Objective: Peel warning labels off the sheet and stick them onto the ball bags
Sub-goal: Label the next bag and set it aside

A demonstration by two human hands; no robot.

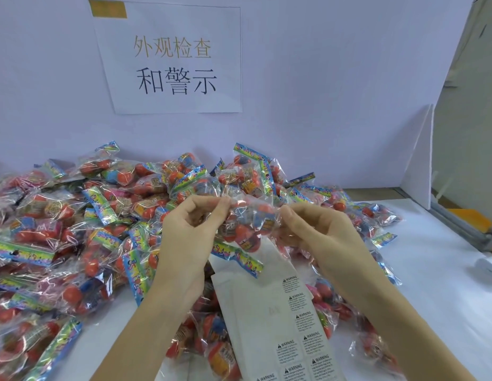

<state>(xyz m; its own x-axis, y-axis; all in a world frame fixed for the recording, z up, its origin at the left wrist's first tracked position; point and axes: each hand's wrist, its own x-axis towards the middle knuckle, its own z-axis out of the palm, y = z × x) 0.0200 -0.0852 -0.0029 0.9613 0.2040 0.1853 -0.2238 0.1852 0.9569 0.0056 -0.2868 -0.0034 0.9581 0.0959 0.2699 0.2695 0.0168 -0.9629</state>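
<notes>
White table (445, 298), both hands (184, 237) apparently stretching ball bag (247, 229) crosswise

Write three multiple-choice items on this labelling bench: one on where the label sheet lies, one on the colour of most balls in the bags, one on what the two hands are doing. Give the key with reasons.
1. Where is the label sheet?
A. Taped to the wall
B. Below the hands, lying over bags near the table's front
C. Rolled up at the far right

2. What colour are most balls in the heap of ball bags?
A. Red-orange
B. Black
C. White

3. What are the hands doing?
A. Both lie flat on the table
B. One holds scissors
C. Both pinch one held bag in the air

Key:
1 B: the sheet with its WARNING labels lies between the forearms, on top of bags.
2 A: red-orange balls show through nearly every clear bag.
3 C: the left hand and right hand pinch the clear bag's edges with their fingers.
</notes>
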